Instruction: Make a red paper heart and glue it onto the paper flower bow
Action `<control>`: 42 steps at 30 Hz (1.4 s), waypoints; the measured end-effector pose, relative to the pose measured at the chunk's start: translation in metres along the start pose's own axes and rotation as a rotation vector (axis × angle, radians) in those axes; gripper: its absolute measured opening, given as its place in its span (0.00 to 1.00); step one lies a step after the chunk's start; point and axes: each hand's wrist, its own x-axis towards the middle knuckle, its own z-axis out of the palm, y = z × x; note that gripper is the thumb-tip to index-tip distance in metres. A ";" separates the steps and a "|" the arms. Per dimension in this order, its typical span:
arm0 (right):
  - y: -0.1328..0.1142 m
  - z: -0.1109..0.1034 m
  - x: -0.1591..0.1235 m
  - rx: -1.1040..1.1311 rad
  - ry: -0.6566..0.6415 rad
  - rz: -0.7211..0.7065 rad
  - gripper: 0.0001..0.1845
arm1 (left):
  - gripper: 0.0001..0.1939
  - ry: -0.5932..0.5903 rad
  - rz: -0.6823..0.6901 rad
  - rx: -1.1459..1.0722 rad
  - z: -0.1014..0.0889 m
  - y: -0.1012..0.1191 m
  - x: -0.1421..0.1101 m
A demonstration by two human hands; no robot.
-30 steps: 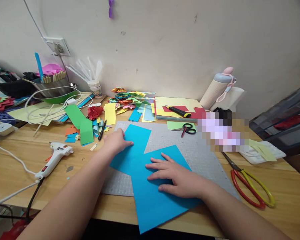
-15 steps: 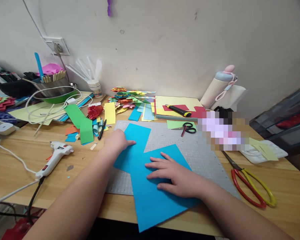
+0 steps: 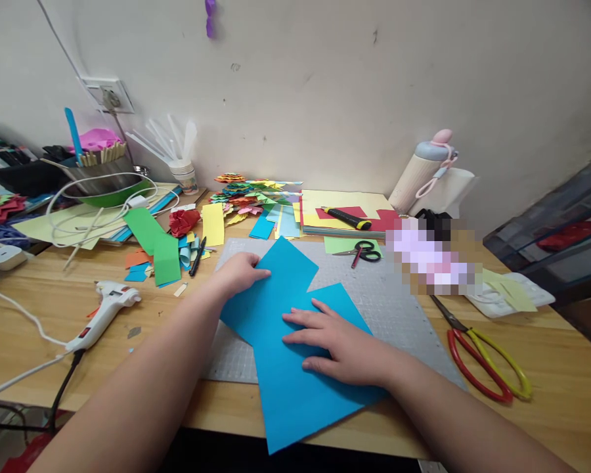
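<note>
A scuffed, off-white plaster wall (image 3: 325, 85) rises behind the light wooden worktop (image 3: 34, 315). A white wall socket (image 3: 106, 96) sits at upper left, soft light falling evenly across everything.
</note>
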 end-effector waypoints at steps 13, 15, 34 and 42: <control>0.009 -0.003 -0.005 -0.066 0.233 0.024 0.18 | 0.25 0.337 0.213 0.121 -0.013 0.071 0.050; 0.018 -0.009 -0.010 -0.054 0.443 0.212 0.16 | 0.23 0.299 0.207 0.119 -0.011 0.070 0.035; 0.048 -0.020 -0.018 0.475 0.557 0.599 0.17 | 0.30 -0.080 0.257 0.100 0.043 0.034 -0.053; 0.054 -0.022 -0.017 0.492 0.568 0.591 0.15 | 0.30 -0.064 0.273 0.032 0.050 0.030 -0.058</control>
